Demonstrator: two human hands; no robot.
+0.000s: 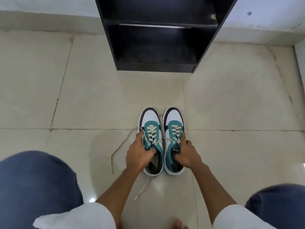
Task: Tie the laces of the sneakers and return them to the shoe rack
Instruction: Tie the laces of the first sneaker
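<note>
Sneakers, a teal, white and black pair, stand side by side on the tiled floor [82,100] in the head view, near the middle of the floor and just in front of the person's knees. Their long axes run straight away from the person, toes aimed at the open front of the black shoe rack [158,38], which stands well apart from them against the far wall. The left hand [140,154] is curled closed around the collar of the left sneaker [151,128], fingers tucked inside the opening. The right hand [187,154] grips the right sneaker [175,126] the same way, thumb along its outer side. Each hand sits at the heel end of its own shoe, so the rack lies dead ahead of both. Loose laces [115,151] trail untied from the left sneaker across the floor toward the left edge; tying looks not yet done.
</note>
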